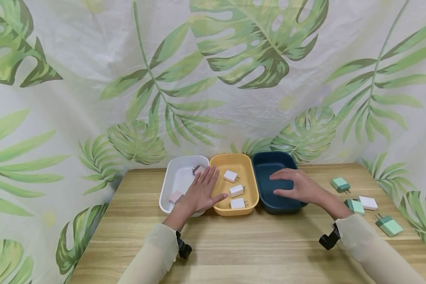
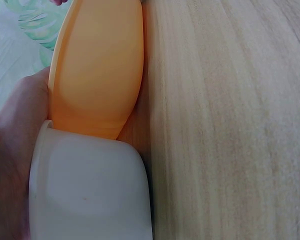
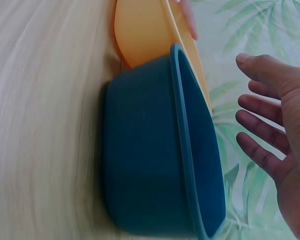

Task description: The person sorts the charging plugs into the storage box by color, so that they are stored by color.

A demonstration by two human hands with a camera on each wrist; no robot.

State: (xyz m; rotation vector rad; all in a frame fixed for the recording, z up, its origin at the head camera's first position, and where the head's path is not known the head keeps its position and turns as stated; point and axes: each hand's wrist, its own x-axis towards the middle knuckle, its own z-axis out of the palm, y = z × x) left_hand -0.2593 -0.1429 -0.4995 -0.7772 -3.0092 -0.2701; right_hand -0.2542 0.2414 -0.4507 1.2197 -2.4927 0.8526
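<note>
My left hand point(image 1: 202, 192) spreads flat over the edge where the white bin point(image 1: 163, 189) meets the yellow bin point(image 1: 234, 157); whether it touches the rims is hard to tell in the head view. Pink plug adapters point(image 1: 176, 196) lie in the white bin, partly hidden by that hand. Three white plug adapters point(image 1: 237, 191) rest in the yellow one. Above the dark blue bin point(image 1: 266, 197) hovers my right hand point(image 1: 299, 187), its fingers loosely bent. The right wrist view shows that hand point(image 3: 285, 115) apart from the bin's rim, holding nothing.
At the table's right lie several adapters: a green one point(image 1: 340, 184) at the back, another green one point(image 1: 355, 206) against a white one point(image 1: 368, 202), and a two-tone green one point(image 1: 389, 225) nearer the front. A leaf-print cloth point(image 1: 213, 118) hangs behind the wooden table point(image 1: 248, 248).
</note>
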